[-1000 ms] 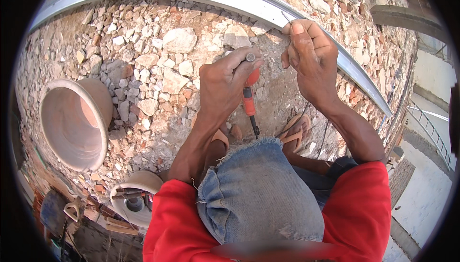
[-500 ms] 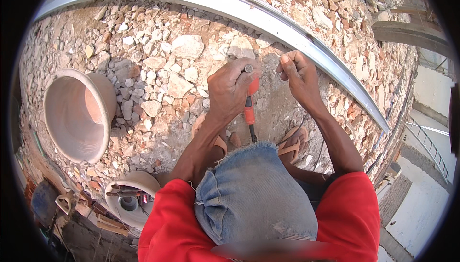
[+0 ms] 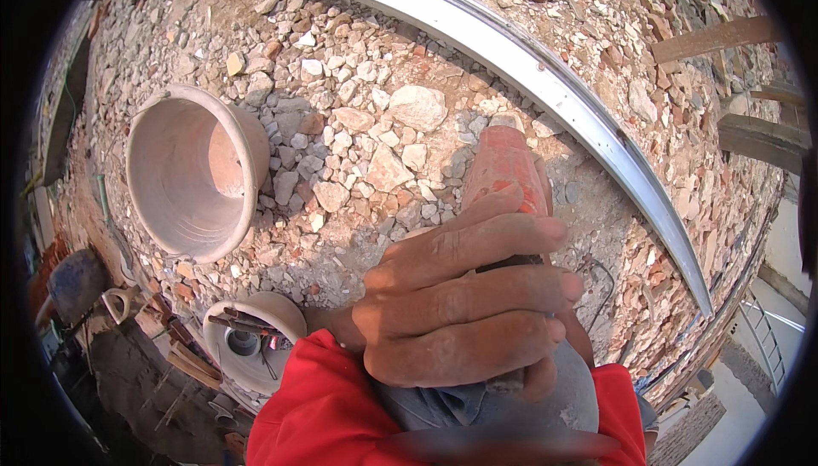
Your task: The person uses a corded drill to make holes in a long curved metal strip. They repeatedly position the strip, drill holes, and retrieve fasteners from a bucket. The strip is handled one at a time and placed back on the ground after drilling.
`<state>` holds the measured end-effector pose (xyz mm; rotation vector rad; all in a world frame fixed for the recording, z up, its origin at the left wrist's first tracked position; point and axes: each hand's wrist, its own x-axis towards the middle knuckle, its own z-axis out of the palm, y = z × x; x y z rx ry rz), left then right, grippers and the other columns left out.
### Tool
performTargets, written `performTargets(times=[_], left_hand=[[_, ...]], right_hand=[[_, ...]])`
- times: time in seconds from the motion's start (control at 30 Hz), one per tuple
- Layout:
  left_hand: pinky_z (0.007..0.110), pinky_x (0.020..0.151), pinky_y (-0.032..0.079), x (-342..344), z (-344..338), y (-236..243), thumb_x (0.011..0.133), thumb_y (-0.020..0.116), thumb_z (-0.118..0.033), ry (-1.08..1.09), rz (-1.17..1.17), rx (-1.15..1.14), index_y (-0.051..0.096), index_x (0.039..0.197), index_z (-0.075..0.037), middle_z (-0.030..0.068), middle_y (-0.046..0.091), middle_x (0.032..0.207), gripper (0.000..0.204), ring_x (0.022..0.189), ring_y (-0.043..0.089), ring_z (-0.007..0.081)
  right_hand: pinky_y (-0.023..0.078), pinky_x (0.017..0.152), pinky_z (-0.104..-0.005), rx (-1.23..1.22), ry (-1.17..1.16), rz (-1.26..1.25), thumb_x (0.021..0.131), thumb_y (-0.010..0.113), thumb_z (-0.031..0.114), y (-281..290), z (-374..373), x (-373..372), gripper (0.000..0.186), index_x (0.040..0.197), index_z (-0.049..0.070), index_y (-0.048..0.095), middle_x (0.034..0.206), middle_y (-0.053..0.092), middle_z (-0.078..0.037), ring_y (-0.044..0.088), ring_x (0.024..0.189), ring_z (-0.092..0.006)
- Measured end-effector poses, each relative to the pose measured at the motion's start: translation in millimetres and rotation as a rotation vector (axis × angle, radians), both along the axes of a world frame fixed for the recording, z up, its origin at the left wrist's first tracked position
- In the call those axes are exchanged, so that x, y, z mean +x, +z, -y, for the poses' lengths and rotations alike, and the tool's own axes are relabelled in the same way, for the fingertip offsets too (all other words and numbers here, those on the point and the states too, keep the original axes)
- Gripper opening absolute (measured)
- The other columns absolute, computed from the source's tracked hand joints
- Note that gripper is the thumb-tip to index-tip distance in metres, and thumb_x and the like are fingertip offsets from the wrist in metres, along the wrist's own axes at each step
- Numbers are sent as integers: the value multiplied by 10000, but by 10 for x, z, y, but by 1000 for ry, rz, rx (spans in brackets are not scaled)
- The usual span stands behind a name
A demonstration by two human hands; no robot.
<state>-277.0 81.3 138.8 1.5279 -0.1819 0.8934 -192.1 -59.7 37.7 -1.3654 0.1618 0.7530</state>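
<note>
Plain red sleeves [image 3: 315, 411], loose, creased; faded blue denim garment [image 3: 575, 398], wrinkled, with paler scuffed patch.

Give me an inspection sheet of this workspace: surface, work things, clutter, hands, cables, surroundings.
Surface: rough ground strewn with broken stone and brick.
Work things: red tool, partly covered; long metal strip lying beyond it.
Clutter: large pot; small pot with things inside.
Hands: left hand wrapped around the tool; right hand not clearly visible.
Cables: thin dark cord or wire on the ground, type unclear.
Surroundings: wooden beams and ladder at right.
</note>
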Motion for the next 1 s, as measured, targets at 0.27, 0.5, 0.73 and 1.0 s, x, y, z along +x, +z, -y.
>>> performTargets(times=[0.27, 0.5, 0.73, 1.0], left_hand=[[583, 1011, 520, 188, 7, -429, 1006, 689, -336, 67, -3, -198, 627, 994, -33, 147, 736, 980, 309, 1035, 684, 356], [280, 705, 550, 314, 70, -881, 948, 688, 0, 372, -313, -455, 710, 991, 28, 101, 709, 888, 56, 788, 669, 141], [211, 643, 485, 367, -18, -886, 1017, 673, -103, 427, -423, -383, 717, 1037, 25, 48, 703, 886, 136, 740, 611, 70], [260, 659, 519, 289, -22, -852, 932, 765, -104, 367, -427, -337, 745, 1017, 2, 67, 727, 909, 137, 771, 654, 122]], right_hand=[[548, 737, -294, -295, 46, 310, 1131, 448, 328, -130, -77, -115, 327, 1128, 25, 568, 1046, 661, -81, 638, 911, -125], [476, 585, -257, -394, 176, 987, 988, 726, 141, 607, 140, 155, 156, 1037, -7, 737, 810, 681, -47, 608, 692, -99], [436, 540, -291, -399, 407, 1540, 875, 801, 49, 1156, -200, 291, 149, 1016, 13, 765, 756, 650, -72, 591, 634, -154], [416, 517, -329, -413, 508, 1588, 824, 805, 32, 1216, -462, 313, 177, 993, 51, 758, 729, 559, -61, 545, 593, -191]])
